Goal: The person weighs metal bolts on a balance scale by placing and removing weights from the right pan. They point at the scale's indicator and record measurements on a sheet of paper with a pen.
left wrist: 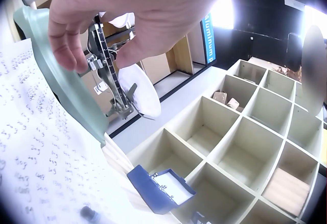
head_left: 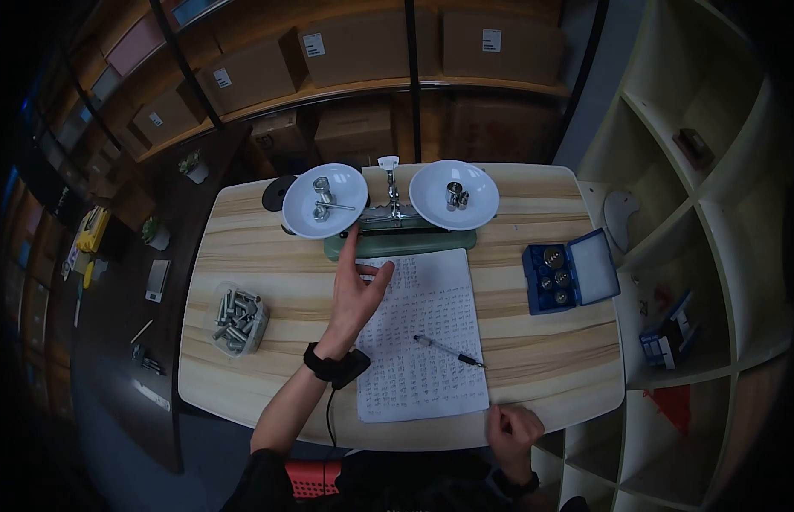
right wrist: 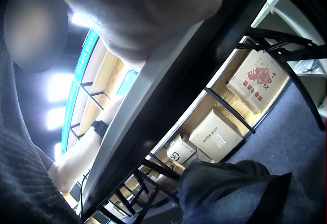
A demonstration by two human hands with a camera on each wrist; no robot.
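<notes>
My left hand (head_left: 359,299) reaches to the green balance scale (head_left: 400,240), index finger extended by the underside of the left white pan (head_left: 308,220). In the left wrist view, its fingers and thumb lie near the graduated beam (left wrist: 110,68). Metal bolts (head_left: 322,185) sit in that pan, and small metal weights (head_left: 456,195) in the right white pan (head_left: 478,209). My right hand (head_left: 515,431) rests at the table's front edge beside the paper, fingers loosely curled, holding nothing visible. The handwritten paper (head_left: 414,384) lies before the scale with a pen (head_left: 448,350) on it.
A clear tub of bolts (head_left: 240,320) stands at the table's left. At the right lies an open blue case (head_left: 542,301) with several weights. Cream cubby shelves (head_left: 623,341) stand right of the table; a dark side table (head_left: 115,341) stands left. Boxes (head_left: 354,43) fill the rear shelves.
</notes>
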